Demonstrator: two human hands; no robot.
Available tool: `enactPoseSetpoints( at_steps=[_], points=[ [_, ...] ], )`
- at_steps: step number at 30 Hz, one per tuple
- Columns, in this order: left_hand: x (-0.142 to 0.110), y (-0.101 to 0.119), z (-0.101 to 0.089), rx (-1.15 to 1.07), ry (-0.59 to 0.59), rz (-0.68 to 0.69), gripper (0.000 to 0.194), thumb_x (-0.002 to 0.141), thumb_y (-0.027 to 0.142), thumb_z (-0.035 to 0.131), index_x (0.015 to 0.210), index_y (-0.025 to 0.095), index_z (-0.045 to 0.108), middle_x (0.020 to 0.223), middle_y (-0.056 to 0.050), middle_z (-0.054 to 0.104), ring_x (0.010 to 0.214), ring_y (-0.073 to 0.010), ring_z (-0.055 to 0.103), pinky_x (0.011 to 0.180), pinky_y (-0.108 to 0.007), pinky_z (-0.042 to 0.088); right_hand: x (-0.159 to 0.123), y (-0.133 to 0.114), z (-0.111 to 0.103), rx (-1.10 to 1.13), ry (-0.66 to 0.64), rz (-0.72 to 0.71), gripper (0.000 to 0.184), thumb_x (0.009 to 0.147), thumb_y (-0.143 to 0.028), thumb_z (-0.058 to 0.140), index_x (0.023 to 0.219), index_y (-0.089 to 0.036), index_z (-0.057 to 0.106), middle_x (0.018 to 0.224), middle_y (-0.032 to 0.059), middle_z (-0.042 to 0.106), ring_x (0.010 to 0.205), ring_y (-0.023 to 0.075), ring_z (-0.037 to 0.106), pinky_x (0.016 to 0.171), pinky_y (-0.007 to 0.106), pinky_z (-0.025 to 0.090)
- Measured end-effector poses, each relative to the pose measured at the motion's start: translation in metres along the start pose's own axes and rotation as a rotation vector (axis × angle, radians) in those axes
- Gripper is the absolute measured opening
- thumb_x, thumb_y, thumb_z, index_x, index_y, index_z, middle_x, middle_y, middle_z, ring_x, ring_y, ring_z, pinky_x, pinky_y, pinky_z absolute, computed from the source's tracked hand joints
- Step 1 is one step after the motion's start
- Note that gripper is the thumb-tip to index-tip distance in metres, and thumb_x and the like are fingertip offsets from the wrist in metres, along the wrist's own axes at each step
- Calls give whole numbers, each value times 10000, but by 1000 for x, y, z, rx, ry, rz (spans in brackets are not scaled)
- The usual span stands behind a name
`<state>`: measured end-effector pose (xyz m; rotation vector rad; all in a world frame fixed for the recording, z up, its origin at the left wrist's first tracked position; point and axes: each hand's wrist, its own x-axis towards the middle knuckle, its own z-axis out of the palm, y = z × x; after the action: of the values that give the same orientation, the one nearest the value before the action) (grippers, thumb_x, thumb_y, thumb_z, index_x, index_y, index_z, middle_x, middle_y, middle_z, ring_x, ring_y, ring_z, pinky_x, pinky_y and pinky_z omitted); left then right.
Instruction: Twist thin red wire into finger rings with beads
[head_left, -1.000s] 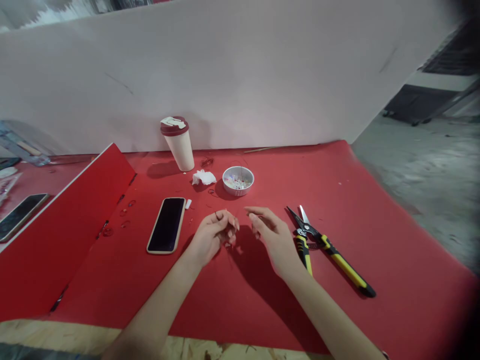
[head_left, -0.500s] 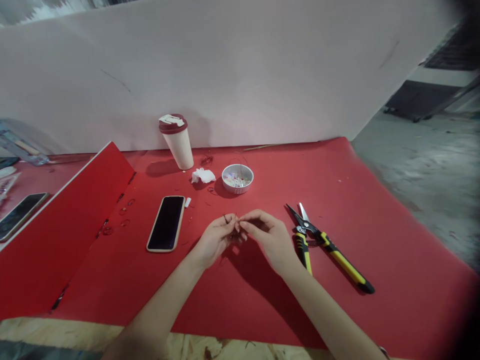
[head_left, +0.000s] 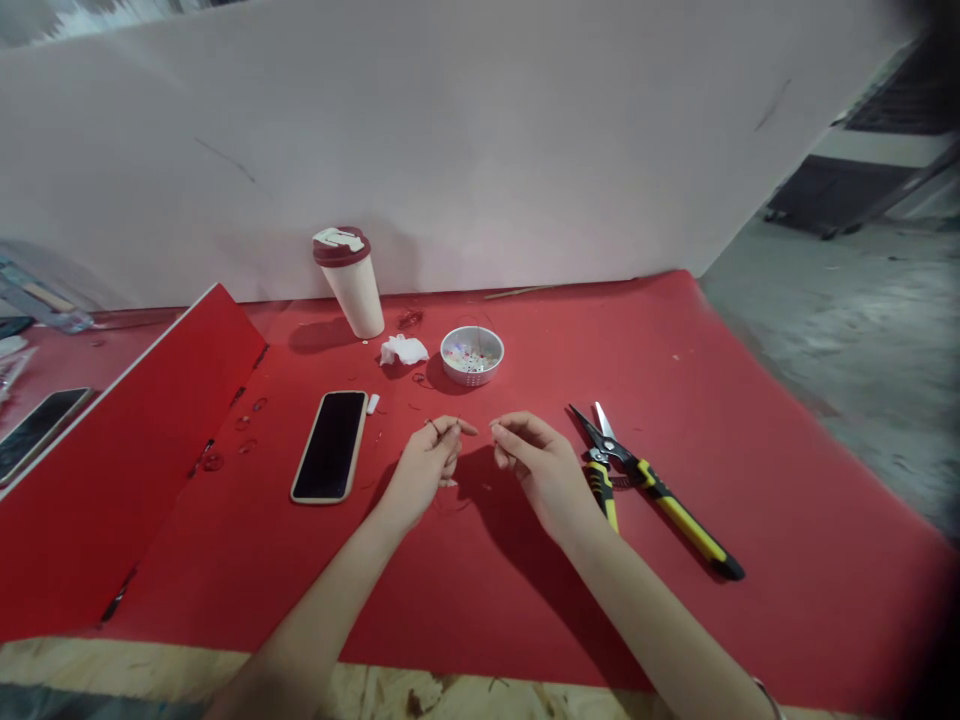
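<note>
the left hand (head_left: 426, 468) pinches a thin dark strand (head_left: 460, 421) between thumb and index finger; the strand lies at the fingertips and projects slightly above them. the right hand (head_left: 541, 470) is positioned just beside, apart from the left, with thumb and index finger closed to a narrow pinch; whether it holds anything cannot be told. the phone (head_left: 330, 447) lies flat to the left of the hands, and the open pruning shears (head_left: 619, 455) lie to the right. beyond are the metal bowl (head_left: 472, 378), the crumpled tissue (head_left: 403, 350) and the lidded cup (head_left: 355, 293).
</note>
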<state>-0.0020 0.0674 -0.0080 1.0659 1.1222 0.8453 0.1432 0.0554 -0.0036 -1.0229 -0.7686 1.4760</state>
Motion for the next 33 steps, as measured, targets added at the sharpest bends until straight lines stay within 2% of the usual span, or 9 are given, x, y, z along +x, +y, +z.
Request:
enactPoseSetpoints(
  at_steps=[4, 7, 9, 14, 18, 21, 25, 33],
  points=[
    [-3, -1, 4, 225, 93, 119, 275, 890, 363, 364, 954, 174, 553, 542, 80, 285, 432, -72, 252, 428, -183, 276, 1, 3, 2, 100, 29, 50, 209, 582, -305, 794, 676, -185, 650, 538, -53, 513, 511, 76, 445, 518, 222, 341],
    [-5, -3, 6, 412, 136, 218, 304, 904, 345, 340, 1011, 173, 567, 569, 54, 356, 481, -97, 335, 474, -211, 324, 0, 5, 4, 42, 39, 30, 201, 592, -304, 786, 719, -184, 686, 567, -39, 540, 521, 85, 459, 537, 238, 370],
    [-6, -4, 6, 455, 134, 250, 310, 910, 343, 333, 1002, 178, 578, 572, 43, 383, 494, -108, 364, 485, -222, 327, -2, 7, 5, -7, 39, 18, 215, 616, -299, 768, 793, -188, 715, 619, -22, 578, 532, 91, 466, 553, 250, 391],
    [-9, -2, 8, 446, 106, 273, 305, 906, 357, 354, 785, 185, 576, 539, 33, 399, 481, -112, 366, 466, -226, 293, -7, 9, 8, -26, 39, 43, 299, 645, -312, 744, 925, -206, 732, 650, -8, 586, 534, 101, 445, 509, 259, 417],
    [-11, 4, 12, 354, 121, 239, 280, 874, 383, 422, 703, 189, 529, 512, 46, 372, 466, -104, 331, 446, -212, 287, -9, 8, 11, -31, 38, -3, 223, 638, -311, 740, 837, -211, 751, 687, 2, 599, 544, 103, 455, 493, 257, 430],
    [-13, 8, 15, 339, 86, 233, 301, 861, 379, 438, 627, 196, 488, 494, 45, 376, 466, -105, 345, 454, -208, 322, -10, 8, 12, -13, 41, -7, 162, 652, -302, 725, 791, -220, 746, 637, -8, 607, 531, 103, 470, 486, 249, 421],
    [-14, 10, 17, 348, 51, 259, 291, 866, 331, 416, 621, 200, 500, 504, 31, 413, 482, -116, 387, 478, -211, 366, -9, 9, 11, -34, 41, -25, 156, 657, -291, 718, 792, -215, 741, 639, -4, 636, 545, 114, 496, 519, 261, 432],
    [-14, 9, 16, 400, 66, 244, 286, 878, 291, 386, 622, 200, 473, 501, 34, 418, 466, -111, 378, 470, -210, 337, -8, 16, 11, 15, 27, -35, 125, 664, -278, 723, 766, -206, 726, 617, -13, 620, 554, 116, 504, 535, 261, 426]
  ],
)
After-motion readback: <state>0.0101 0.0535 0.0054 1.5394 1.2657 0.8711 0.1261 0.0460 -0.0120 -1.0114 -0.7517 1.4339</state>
